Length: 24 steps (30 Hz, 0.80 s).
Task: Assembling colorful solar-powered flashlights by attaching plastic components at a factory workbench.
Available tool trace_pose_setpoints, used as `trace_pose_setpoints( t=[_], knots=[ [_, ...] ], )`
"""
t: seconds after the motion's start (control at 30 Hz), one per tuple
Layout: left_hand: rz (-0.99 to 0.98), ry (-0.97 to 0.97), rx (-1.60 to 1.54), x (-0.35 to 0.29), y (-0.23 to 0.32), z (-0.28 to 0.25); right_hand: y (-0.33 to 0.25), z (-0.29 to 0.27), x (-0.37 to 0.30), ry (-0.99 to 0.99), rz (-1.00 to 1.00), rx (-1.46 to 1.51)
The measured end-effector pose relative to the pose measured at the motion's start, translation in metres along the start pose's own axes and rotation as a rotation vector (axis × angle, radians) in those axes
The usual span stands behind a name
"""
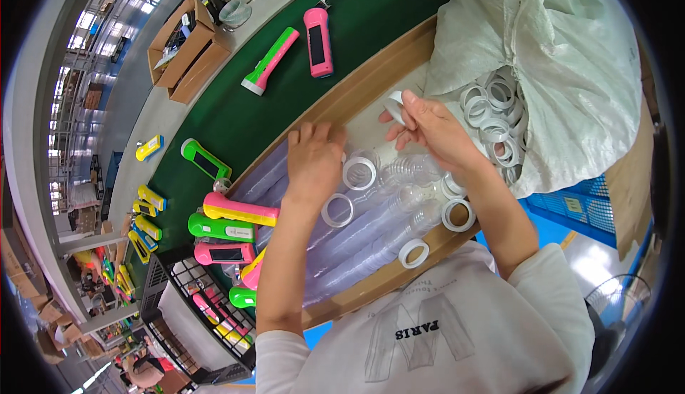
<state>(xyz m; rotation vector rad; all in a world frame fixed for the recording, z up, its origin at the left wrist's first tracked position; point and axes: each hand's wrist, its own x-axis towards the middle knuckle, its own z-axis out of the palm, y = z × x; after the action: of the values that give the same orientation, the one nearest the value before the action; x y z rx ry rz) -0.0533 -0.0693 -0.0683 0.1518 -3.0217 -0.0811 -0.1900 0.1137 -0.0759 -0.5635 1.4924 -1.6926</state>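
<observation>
My right hand (437,130) pinches a white plastic ring (394,107) between thumb and fingers, above an open cardboard box (357,83). My left hand (317,158) is inside the box, over long stacks of clear plastic lenses (357,244) in film. Its fingers bend downward, slightly blurred, and their tips are hidden. Close to its thumb side, a loose white ring (359,157) rests on the stacks, with another white ring (337,195) nearer me. More loose rings lie toward the box's near right edge, including a white ring (458,200).
A white woven sack (571,73) gapes at the right, with many white rings (494,131) at its mouth. Colourful flashlights (239,210) lie at the box's left end. Others, including a pink flashlight (318,41), are on the green belt (264,108). A black crate (160,290) stands lower left.
</observation>
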Motion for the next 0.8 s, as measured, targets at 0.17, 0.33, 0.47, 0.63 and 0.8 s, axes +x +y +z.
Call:
trace_pose_setpoints(
  t=[0.17, 0.33, 0.47, 0.63, 0.8],
  knots=[
    [-0.049, -0.122, -0.025, 0.001, -0.017, 0.000, 0.017, 0.006, 0.006, -0.079, 0.168, 0.595],
    [-0.268, 0.035, -0.536, 0.010, -0.029, -0.014, 0.015, 0.012, 0.009, -0.007, 0.224, 0.735],
    [-0.507, -0.002, -1.043, 0.031, -0.011, -0.037, 0.022, 0.013, 0.008, -0.001, 0.287, 0.799],
    [-0.293, 0.040, -0.966, 0.080, 0.012, -0.014, 0.022, 0.008, 0.010, -0.042, 0.291, 0.868],
    [-0.126, 0.509, 0.020, 0.142, -0.036, 0.045, 0.019, 0.004, 0.015, -0.045, 0.258, 0.890]
  ],
)
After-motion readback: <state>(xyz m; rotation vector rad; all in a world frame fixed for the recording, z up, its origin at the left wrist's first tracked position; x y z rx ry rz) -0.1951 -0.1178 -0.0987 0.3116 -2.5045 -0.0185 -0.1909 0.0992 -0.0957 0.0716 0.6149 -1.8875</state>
